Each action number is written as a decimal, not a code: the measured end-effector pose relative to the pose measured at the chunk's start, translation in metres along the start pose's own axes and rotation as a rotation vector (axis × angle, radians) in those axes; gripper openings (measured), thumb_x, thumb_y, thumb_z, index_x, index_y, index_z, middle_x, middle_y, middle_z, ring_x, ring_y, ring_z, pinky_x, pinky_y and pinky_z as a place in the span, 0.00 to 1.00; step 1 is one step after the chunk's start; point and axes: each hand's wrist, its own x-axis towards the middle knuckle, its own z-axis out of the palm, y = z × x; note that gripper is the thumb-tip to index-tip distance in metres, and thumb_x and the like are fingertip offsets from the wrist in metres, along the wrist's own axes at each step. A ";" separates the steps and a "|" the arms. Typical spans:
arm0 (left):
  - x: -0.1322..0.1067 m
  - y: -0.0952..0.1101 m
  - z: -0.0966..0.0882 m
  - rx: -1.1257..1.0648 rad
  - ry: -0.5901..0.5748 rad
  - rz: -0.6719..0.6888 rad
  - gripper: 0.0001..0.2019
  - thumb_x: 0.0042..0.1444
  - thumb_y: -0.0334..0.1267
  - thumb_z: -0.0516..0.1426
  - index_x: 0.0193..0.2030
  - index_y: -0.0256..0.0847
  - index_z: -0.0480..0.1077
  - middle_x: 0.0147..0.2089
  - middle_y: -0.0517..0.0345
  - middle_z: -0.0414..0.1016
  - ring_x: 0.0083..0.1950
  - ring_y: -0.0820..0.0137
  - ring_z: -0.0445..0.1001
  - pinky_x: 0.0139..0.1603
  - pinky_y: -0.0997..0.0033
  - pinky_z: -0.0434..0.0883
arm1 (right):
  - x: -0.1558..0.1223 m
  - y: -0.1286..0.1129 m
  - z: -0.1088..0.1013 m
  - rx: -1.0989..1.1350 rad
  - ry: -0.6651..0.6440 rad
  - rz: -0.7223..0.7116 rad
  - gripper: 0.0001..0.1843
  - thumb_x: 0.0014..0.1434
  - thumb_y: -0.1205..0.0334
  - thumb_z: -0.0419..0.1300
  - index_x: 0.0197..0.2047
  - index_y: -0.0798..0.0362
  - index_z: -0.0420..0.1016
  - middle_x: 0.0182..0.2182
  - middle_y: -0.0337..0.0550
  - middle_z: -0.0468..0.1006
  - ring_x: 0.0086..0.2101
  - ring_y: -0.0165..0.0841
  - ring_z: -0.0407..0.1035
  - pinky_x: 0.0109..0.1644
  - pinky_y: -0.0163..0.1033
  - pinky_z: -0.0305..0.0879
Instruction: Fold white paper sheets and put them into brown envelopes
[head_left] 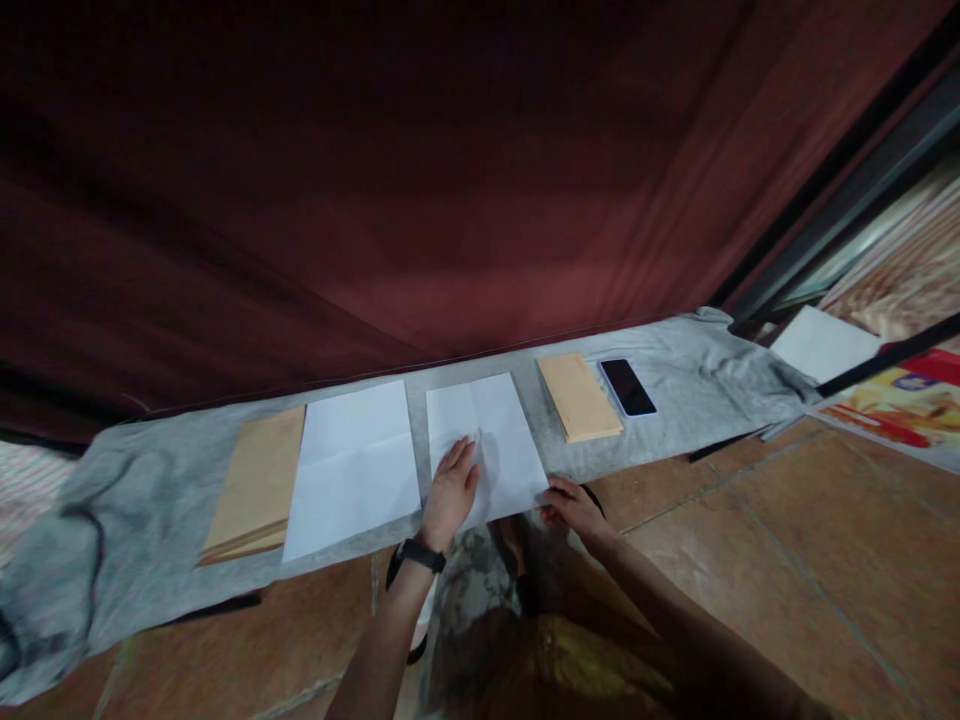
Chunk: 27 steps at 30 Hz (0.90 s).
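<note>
A white sheet of paper (pixel 499 410) with a crease running down it lies in front of me on a grey cloth. My left hand (pixel 451 490), with a dark band on its wrist, rests on the sheet's left part with fingers stretched out. At the near right corner, my right hand (pixel 574 505) pinches the paper between thumb and fingers. To the left lies white paper (pixel 356 465) with faint creases, partly over a stack of brown envelopes (pixel 259 475). Further right are smaller brown envelopes (pixel 579 397).
A phone (pixel 628 387) with a dark screen lies right of the small envelopes. The grey cloth (pixel 697 365) covers a narrow bench-like surface. Behind it hangs a dark red curtain (pixel 450 250). A colourful printed box or packet (pixel 900 410) is at the far right, above the tiled floor (pixel 750 560).
</note>
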 end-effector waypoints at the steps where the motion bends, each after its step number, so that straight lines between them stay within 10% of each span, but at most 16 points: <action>1: 0.006 0.001 0.003 0.030 -0.038 0.024 0.22 0.67 0.39 0.48 0.66 0.39 0.64 0.70 0.46 0.66 0.72 0.60 0.62 0.71 0.52 0.63 | 0.000 0.004 -0.003 -0.026 0.004 -0.021 0.15 0.51 0.48 0.60 0.33 0.51 0.73 0.23 0.35 0.75 0.23 0.32 0.71 0.29 0.37 0.70; 9: 0.016 0.021 0.034 0.294 -0.172 0.078 0.27 0.69 0.46 0.46 0.71 0.39 0.57 0.73 0.47 0.59 0.75 0.57 0.53 0.73 0.46 0.56 | -0.005 -0.005 -0.017 -0.736 0.333 -0.596 0.16 0.66 0.60 0.52 0.52 0.52 0.74 0.43 0.50 0.79 0.45 0.41 0.74 0.53 0.47 0.71; 13: 0.015 0.024 0.039 0.348 -0.156 0.090 0.29 0.69 0.47 0.46 0.72 0.38 0.55 0.75 0.47 0.54 0.77 0.56 0.49 0.74 0.46 0.53 | 0.017 -0.028 0.006 -0.863 0.144 -0.828 0.23 0.70 0.61 0.49 0.66 0.52 0.65 0.62 0.52 0.70 0.61 0.40 0.65 0.65 0.48 0.63; 19: 0.014 0.014 0.034 0.293 -0.149 0.127 0.28 0.68 0.40 0.47 0.72 0.34 0.55 0.74 0.43 0.55 0.77 0.56 0.49 0.74 0.45 0.53 | 0.064 -0.033 0.040 -1.079 0.017 -0.856 0.26 0.72 0.59 0.47 0.71 0.52 0.60 0.68 0.51 0.62 0.68 0.42 0.53 0.71 0.56 0.53; 27: 0.003 0.010 0.028 0.255 -0.078 0.121 0.30 0.68 0.49 0.49 0.73 0.39 0.54 0.75 0.44 0.53 0.77 0.57 0.49 0.76 0.44 0.48 | 0.069 -0.024 0.019 -1.163 -0.002 -0.829 0.27 0.72 0.55 0.50 0.71 0.52 0.60 0.71 0.50 0.56 0.69 0.45 0.50 0.72 0.58 0.47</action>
